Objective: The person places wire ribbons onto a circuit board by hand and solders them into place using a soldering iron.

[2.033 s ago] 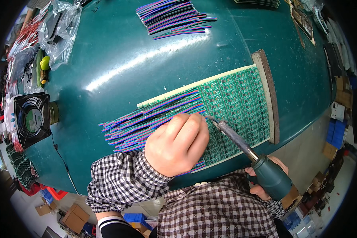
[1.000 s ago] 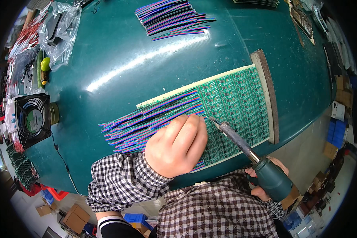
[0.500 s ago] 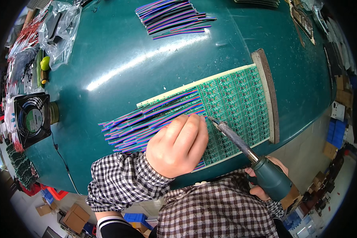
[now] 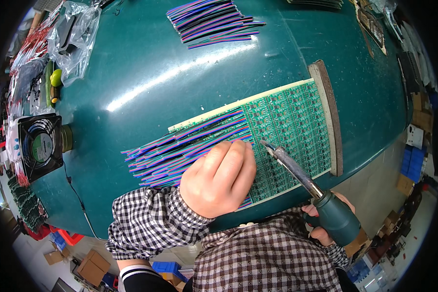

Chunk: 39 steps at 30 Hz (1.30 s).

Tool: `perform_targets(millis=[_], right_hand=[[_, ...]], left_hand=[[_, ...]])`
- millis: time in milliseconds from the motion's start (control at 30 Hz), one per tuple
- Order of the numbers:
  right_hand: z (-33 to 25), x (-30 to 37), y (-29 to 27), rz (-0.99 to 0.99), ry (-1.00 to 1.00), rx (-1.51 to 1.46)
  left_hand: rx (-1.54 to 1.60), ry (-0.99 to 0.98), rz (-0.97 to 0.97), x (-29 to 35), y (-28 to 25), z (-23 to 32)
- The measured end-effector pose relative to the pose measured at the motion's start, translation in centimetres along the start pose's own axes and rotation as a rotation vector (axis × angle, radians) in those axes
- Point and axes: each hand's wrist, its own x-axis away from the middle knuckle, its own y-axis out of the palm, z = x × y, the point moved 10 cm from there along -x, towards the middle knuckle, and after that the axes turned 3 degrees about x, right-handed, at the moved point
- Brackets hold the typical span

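A green circuit board panel [image 4: 292,131] lies on the table, with rows of small parts. Red, blue and black wires [image 4: 180,141] run leftward from it in strips. My left hand [image 4: 219,180] is closed over these wires at the panel's middle, fingertips pinched on a wire end; its thumb is hidden. My right hand [image 4: 321,236] grips the dark green handle of a soldering iron [image 4: 297,170], partly hidden behind it. The iron's tip points up and left over the panel, a little right of my left fingertips and apart from them.
A curved metal bar [image 4: 328,119] stands along the panel's right edge. More wires [image 4: 209,22] lie in a bundle at the far side. A black fan [image 4: 40,146] stands at the left, near a plastic bag [image 4: 75,44] and a tin [image 4: 66,137].
The soldering iron has shifted slightly right, its tip drawing away from my left fingertips. My left hand has stayed nearly still on the wires.
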Motion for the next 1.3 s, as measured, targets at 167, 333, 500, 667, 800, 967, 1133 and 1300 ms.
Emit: perform_targets(millis=[167, 333, 500, 667, 800, 967, 1133, 1300], right_hand=[[1.1, -0.1, 0.0, -0.037, 0.028, -0.193], [3.2, 0.5, 0.3, 0.14, 0.139, -1.003], [2.5, -0.9, -1.8, 0.263, -0.071, -0.946], [6.5, -1.1, -2.9, 0.42, -0.037, -1.191], [5.9, -0.6, -3.6, 0.525, 0.082, -0.919], [5.9, -1.5, -4.2, 0.56, 0.142, -0.969], [5.5, -1.3, -4.0, 0.534, 0.157, -0.97], [5.1, -1.5, -3.3, 0.339, 0.018, -1.135]], left_hand=[[-0.008, 0.006, 0.008, -0.4, -0.4, -0.1], [0.161, -0.09, -0.083, -1.1, -1.3, -0.7], [0.357, -0.154, 0.04, -4.3, -7.1, -5.2], [0.171, -0.259, -0.101, -9.3, 1.4, -15.7], [0.136, -0.28, -0.08, -8.8, 4.3, -16.2], [-0.112, -0.088, -0.177, -9.5, 4.1, -12.5], [-0.286, -0.008, -0.098, -8.9, 4.3, -11.0], [-0.212, -0.054, 0.021, -8.0, 2.9, -12.3]])
